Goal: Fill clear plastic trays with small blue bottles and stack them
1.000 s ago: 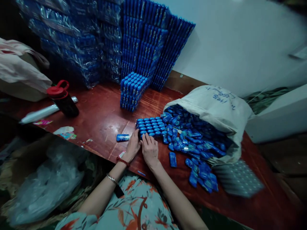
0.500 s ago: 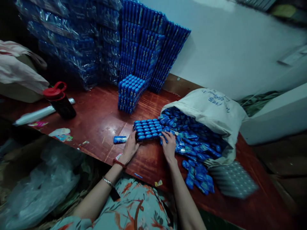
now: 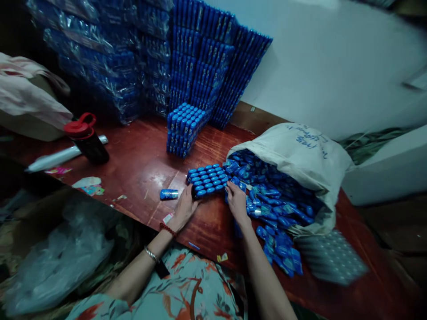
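Observation:
A tight block of small blue-capped bottles (image 3: 208,180) stands on the red-brown table, caps up. My left hand (image 3: 187,206) is closed about its left front corner, the fingers partly hidden behind the block. At the block's right front corner, my right hand (image 3: 236,200) is closed with bent fingertips pressed to the end bottles; whether a separate bottle is in them cannot be seen. One loose blue bottle (image 3: 169,194) lies on its side left of my left hand. Just right of my right hand, loose blue bottles (image 3: 267,200) spill from a white sack (image 3: 287,138).
Behind stand a small stack of bottle blocks (image 3: 185,129) and tall film-wrapped blue stacks (image 3: 110,66) near the wall. A red-lidded black drink bottle (image 3: 90,144) and a clear film roll (image 3: 56,159) lie left. A clear ridged tray (image 3: 333,258) sits at right.
My right hand's fingers have drawn in against the block's right end. My left hand keeps its place at the left corner. The whole view has shifted slightly.

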The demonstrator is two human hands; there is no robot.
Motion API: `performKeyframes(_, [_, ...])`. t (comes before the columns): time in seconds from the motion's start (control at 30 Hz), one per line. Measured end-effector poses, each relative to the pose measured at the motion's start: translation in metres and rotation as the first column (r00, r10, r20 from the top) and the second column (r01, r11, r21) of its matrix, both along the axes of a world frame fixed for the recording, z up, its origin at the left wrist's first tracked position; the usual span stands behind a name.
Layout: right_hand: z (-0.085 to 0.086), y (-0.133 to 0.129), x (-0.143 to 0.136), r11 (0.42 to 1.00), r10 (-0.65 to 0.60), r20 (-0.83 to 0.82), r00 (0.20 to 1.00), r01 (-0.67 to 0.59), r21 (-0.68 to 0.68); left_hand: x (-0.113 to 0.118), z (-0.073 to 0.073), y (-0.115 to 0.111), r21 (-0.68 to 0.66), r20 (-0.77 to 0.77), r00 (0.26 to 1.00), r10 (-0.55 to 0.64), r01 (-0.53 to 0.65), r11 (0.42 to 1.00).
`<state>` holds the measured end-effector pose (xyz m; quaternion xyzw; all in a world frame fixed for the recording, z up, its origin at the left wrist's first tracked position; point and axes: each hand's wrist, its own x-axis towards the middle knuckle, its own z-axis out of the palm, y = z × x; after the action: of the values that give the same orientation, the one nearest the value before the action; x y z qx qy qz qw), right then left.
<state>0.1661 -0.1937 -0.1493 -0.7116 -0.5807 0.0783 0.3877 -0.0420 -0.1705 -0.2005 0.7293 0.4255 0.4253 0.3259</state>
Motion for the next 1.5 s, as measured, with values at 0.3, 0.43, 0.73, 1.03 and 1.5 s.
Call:
performKeyframes(0.3, [-0.018, 0.003, -0.003, 0.996, -0.087, -0.51, 0.856, 0.085, -0.028, 0.002, 0.02, -0.104, -0.128, -0.04, 0.694, -0.719, 0.71, 0.692])
performKeyframes(0.43, [-0.015, 0.0, 0.007, 0.998, -0.07, -0.71, 0.701, 0.043, -0.056, -0.004, 0.04, -0.105, -0.103, -0.017, 0.551, -0.835, 0.829, 0.549])
performKeyframes(0.73, [-0.004, -0.005, -0.018, 0.977, 0.08, -0.561, 0.824, -0.178, -0.122, -0.007, 0.035, -0.066, -0.448, 0.314, 0.935, 0.165, -0.007, 0.894])
performKeyframes(1.03, [-0.002, 0.007, -0.009, 0.944, -0.094, -0.707, 0.701, -0.163, -0.287, 0.016, 0.061, -0.082, -0.58, 0.444, 0.889, -0.115, 0.383, 0.719])
performKeyframes(1.5, [-0.012, 0.006, 0.001, 0.961, -0.102, -0.762, 0.639, -0.135, -0.242, 0.012, 0.076, -0.087, -0.386, 0.619, 0.778, -0.104, 0.417, 0.823])
